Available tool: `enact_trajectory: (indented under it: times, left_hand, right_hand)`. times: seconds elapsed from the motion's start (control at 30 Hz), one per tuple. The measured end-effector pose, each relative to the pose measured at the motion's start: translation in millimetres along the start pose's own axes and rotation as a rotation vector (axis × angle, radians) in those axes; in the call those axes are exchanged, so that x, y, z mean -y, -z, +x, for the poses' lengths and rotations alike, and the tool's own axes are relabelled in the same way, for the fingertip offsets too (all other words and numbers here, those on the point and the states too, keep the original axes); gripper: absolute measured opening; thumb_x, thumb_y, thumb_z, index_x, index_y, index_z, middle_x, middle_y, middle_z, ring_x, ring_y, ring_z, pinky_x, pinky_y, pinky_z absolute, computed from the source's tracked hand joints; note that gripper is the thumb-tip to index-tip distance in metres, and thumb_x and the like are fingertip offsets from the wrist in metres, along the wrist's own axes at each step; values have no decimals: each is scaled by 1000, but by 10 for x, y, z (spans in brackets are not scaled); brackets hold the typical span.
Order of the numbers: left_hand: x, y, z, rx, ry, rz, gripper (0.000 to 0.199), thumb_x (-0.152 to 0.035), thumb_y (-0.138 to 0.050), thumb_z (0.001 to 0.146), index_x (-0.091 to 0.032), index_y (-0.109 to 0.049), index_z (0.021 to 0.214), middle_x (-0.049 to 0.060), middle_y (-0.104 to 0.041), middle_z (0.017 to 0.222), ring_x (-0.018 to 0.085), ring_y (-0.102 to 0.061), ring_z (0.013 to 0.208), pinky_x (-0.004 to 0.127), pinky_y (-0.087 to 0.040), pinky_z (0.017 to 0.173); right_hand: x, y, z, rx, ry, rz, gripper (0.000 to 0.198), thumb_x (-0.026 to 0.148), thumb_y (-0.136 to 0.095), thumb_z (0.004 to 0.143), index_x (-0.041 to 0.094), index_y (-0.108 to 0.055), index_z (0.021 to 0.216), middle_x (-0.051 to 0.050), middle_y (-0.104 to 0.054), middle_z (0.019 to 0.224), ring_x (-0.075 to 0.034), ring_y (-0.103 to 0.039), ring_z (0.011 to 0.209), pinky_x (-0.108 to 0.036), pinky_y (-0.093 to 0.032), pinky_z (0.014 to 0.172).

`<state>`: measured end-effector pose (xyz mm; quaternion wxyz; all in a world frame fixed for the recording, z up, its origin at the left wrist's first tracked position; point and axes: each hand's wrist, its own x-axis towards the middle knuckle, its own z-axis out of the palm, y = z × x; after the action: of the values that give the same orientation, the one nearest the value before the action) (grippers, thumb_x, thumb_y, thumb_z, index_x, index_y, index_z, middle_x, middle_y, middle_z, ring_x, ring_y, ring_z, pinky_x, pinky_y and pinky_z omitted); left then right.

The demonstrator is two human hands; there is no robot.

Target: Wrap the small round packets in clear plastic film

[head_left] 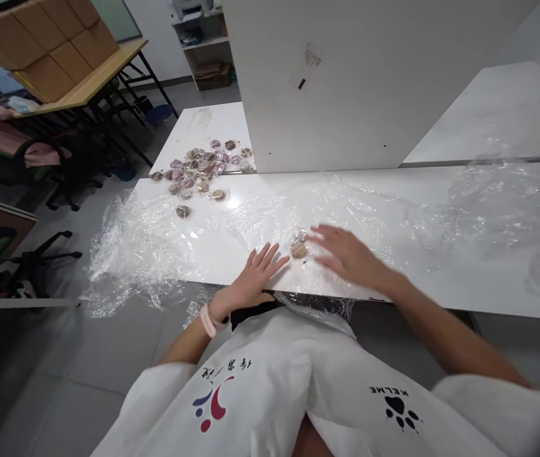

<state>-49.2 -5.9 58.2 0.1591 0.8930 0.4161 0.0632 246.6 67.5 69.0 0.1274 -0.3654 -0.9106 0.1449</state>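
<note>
A small round tan piece (299,249), seemingly under or in clear film, lies on the white table between my hands. My left hand (256,274) rests at the table's front edge just left of it, palm down with fingers stretched out. Over the film to the right of the piece is my right hand (343,254), fingers spread and pointing left, holding nothing. Clear plastic film (374,212) spreads wrinkled across the tabletop beneath both hands. I cannot tell whether the right fingertips touch it.
Several small wrapped brown and pink pieces (198,168) cluster at the back left. Crumpled film (131,254) hangs over the left end. A tall white panel (346,82) stands behind the table. Further left are cardboard boxes (55,51) on a wooden desk (93,79) and a wheeled chair (36,257).
</note>
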Motion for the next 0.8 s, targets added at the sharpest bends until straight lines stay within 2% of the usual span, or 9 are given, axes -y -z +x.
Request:
enact_trajectory:
  times: [0.13, 0.2, 0.27, 0.33, 0.4, 0.53, 0.63, 0.7, 0.8]
  left_hand:
    - [-77, -320, -368, -132, 58, 134, 67, -18, -63, 90, -35, -40, 149, 9, -27, 164, 31, -13, 154, 64, -18, 122]
    - [-116, -467, -346, -251, 90, 121, 37, -21, -61, 93, -33, -60, 128, 7, -45, 155, 29, -24, 152, 64, -20, 122]
    - [-132, -515, -237, -340, 88, 54, 12, -28, -60, 94, -30, -68, 103, 4, -60, 141, 27, -38, 146, 63, -24, 122]
    - [-113, -443, -74, -378, 45, -59, 11, -31, -57, 96, -28, -66, 90, 2, -71, 123, 24, -53, 132, 58, -31, 119]
    - [-60, -260, 139, -400, 32, -186, 17, -32, -51, 99, -25, -63, 90, 3, -75, 105, 20, -65, 112, 52, -43, 112]
    - [80, 272, 732, -391, 155, -244, 20, -33, -46, 101, -21, -61, 93, 4, -71, 85, 17, -65, 79, 38, -55, 81]
    - [89, 546, 1137, -498, 245, -70, 17, -24, -45, 100, -19, -60, 106, 9, -70, 103, 23, -63, 97, 42, -51, 86]
    - [33, 556, 1249, -525, 189, -19, 27, -14, -38, 98, -19, -57, 116, 10, -67, 113, 24, -60, 109, 44, -49, 93]
    - [-8, 335, 1178, -268, -76, -26, 44, -5, -37, 90, -21, -52, 128, 8, -64, 126, 21, -56, 123, 42, -45, 103]
  right_hand:
    - [459, -408, -900, 20, 32, -6, 82, 57, -58, 91, 38, -18, 160, -2, -25, 164, -32, -25, 151, -59, -31, 118]
    - [527, -642, -1145, -21, -46, -55, 76, 41, -59, 93, 41, -22, 159, -2, -29, 162, -33, -30, 149, -62, -31, 118]
    - [544, -783, -1224, -100, -117, -49, 60, 28, -54, 95, 47, -40, 150, 2, -44, 154, -30, -41, 143, -60, -35, 115]
    - [539, -788, -1160, -217, -175, 41, 38, 28, -51, 97, 45, -62, 128, 3, -63, 136, -28, -55, 131, -57, -41, 112]
    - [497, -663, -992, -324, -293, 192, 25, 36, -47, 99, 38, -72, 104, 1, -75, 112, -27, -67, 114, -53, -49, 103]
    - [161, -287, -513, -409, -620, 481, 48, 59, -44, 96, 26, -65, 69, -4, -74, 79, -24, -71, 80, -41, -59, 75]
    - [-265, -153, -149, -420, -757, 556, 53, 67, -47, 91, 24, -60, 64, -4, -65, 61, -20, -66, 61, -36, -57, 65]
    - [-512, -144, 40, -344, -847, 472, 50, 65, -49, 90, 24, -61, 65, -4, -62, 57, -21, -62, 55, -38, -55, 61]
    - [-685, -134, 176, -236, -902, 184, 45, 61, -51, 91, 23, -67, 74, -8, -65, 65, -27, -64, 67, -46, -53, 68]
